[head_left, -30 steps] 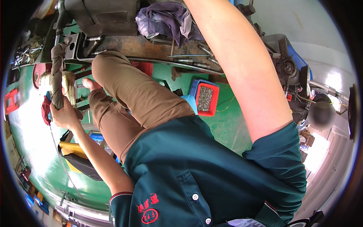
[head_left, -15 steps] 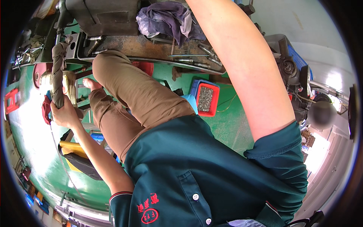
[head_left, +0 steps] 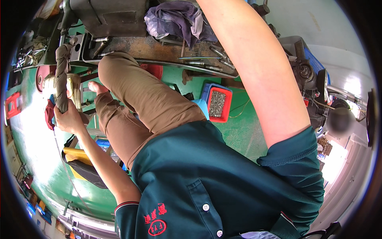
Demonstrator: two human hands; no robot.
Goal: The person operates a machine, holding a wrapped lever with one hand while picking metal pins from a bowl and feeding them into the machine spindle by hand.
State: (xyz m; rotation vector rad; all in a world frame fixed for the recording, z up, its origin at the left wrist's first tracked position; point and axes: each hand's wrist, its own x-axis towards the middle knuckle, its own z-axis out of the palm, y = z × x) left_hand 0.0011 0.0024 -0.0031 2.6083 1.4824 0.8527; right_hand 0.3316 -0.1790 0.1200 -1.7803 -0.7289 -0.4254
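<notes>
Left hand [head_left: 69, 118] curled round lower end of cloth-wrapped lever [head_left: 61, 83], left of bench tray [head_left: 139, 46]; grip unchanged from earlier. Right hand out of view, can't tell state. Purple rag [head_left: 175, 20] at tray's far side, red bin [head_left: 225, 111] below tray.

The person's left arm [head_left: 103, 162] reaches forward and out to the side, wrist nearly straight; the left hand [head_left: 69, 118] is curled in a grip, though its fingertips are hard to make out. The right arm [head_left: 258, 75] stretches forward past the upper edge, the right hand out of view.
</notes>
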